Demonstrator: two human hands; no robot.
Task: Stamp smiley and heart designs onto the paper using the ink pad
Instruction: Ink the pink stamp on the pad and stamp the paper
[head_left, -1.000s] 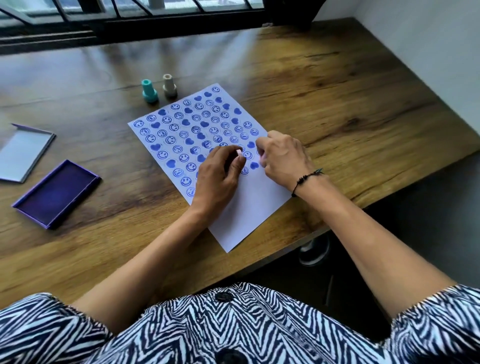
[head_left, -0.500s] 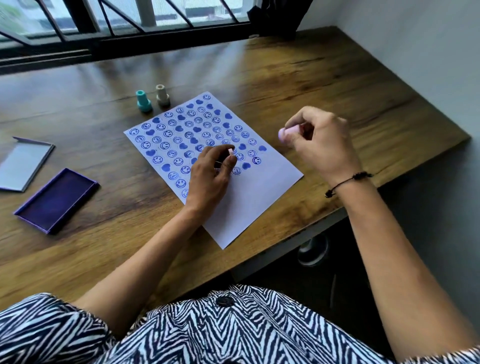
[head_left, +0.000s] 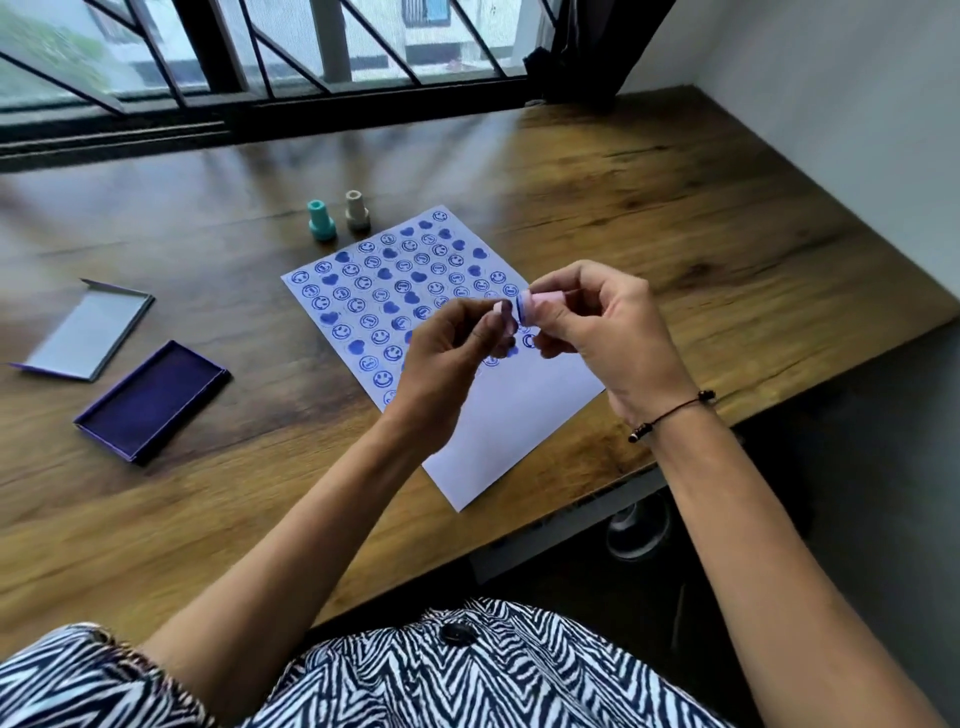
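The right hand (head_left: 597, 332) is closed around a pink stamp (head_left: 535, 304), held above the paper (head_left: 519, 415); another small stamp (head_left: 501, 312) is pinched in the left hand (head_left: 447, 353). Re-inking seems due at the ink pad (head_left: 148, 400), well left on the bench (head_left: 675, 218).

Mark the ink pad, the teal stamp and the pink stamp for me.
ink pad (head_left: 148, 400): head view, middle of the inked surface.
teal stamp (head_left: 320, 221): head view, its body, standing beside the paper.
pink stamp (head_left: 540, 300): head view, its barrel, pinched in the right hand (head_left: 613, 332).
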